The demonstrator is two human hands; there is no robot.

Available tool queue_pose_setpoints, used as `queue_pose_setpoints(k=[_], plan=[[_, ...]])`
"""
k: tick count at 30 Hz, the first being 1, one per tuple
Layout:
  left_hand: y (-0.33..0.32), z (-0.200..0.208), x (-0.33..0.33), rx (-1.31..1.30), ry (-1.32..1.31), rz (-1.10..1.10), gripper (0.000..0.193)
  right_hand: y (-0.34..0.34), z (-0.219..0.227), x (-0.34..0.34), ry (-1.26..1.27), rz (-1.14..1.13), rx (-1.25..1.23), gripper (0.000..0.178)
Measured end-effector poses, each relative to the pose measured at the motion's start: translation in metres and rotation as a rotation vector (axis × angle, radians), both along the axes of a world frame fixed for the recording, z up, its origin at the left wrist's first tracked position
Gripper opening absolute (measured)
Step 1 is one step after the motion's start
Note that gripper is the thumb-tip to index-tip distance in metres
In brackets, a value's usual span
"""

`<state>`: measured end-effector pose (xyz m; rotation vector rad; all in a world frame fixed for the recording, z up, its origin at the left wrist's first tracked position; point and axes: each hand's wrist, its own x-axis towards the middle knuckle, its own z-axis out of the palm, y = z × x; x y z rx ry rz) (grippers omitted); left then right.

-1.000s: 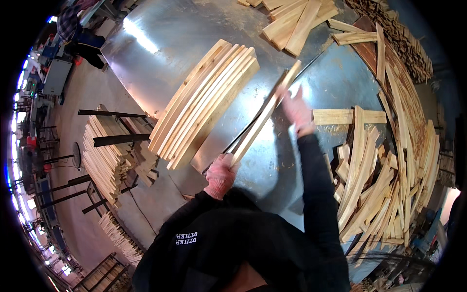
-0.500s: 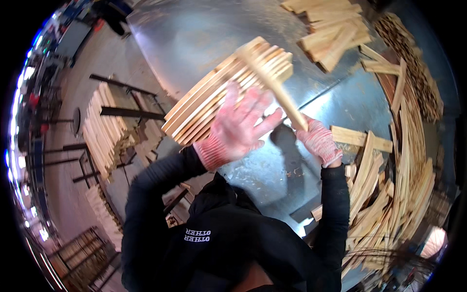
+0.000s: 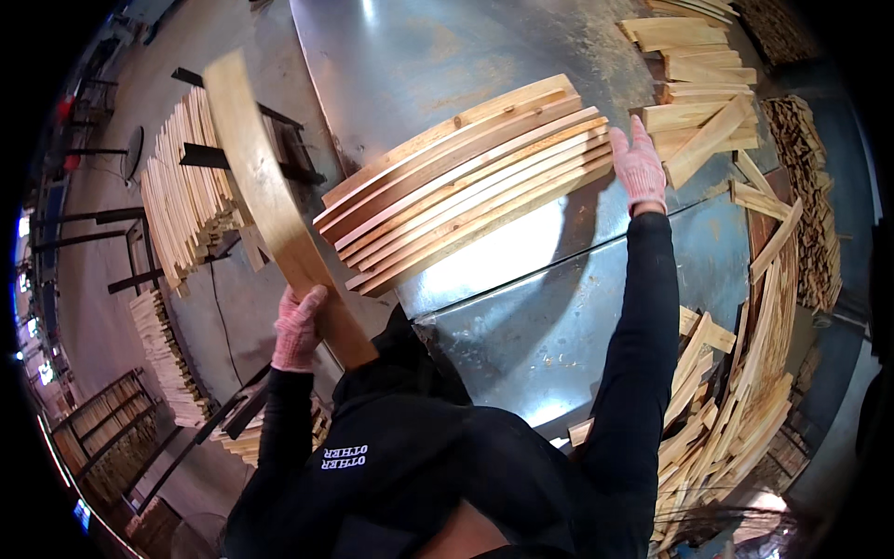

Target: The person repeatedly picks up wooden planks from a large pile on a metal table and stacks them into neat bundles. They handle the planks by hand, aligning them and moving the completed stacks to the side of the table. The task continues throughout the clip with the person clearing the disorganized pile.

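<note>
The left grip [image 3: 298, 328], in a pale pink glove between 8 and 9 o'clock of the view's middle, is closed around the lower part of a curved board [image 3: 272, 200]; the board is raised at a slant, its far end pointing between 11 and 12 o'clock from the hand and its near end beside the dark clothing; the right grip [image 3: 640, 172], gloved alike and at 2 o'clock, is released, its fingers spread just beside the end of a row of curved boards [image 3: 470, 182], though whether it touches them I cannot tell; that row lies at 12 o'clock on the metal counter [image 3: 521, 331], its boards side by side, their ends uneven; past the right grip, also at 2 o'clock, lie short wood pieces [image 3: 694, 116]; at 4 o'clock is a jumble of long curved strips [image 3: 736, 419]; at 10 o'clock, off the counter and partly behind the raised board, a stack of boards [image 3: 182, 182] stands by black metal bars [image 3: 203, 156].
</note>
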<state>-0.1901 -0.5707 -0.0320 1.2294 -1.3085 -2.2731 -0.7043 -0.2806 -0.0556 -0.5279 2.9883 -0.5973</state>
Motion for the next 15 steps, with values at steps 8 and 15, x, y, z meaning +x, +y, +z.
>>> queue_pose_setpoints(k=[8,15], plan=[[0.031,-0.043,-0.016,0.331,-0.014,0.29,0.035,-0.034,-0.036,-0.03,-0.13,0.137,0.089,0.072],[0.028,-0.039,-0.022,0.267,-0.017,0.28,0.035,-0.044,-0.026,-0.039,-0.184,0.071,0.152,0.06]])
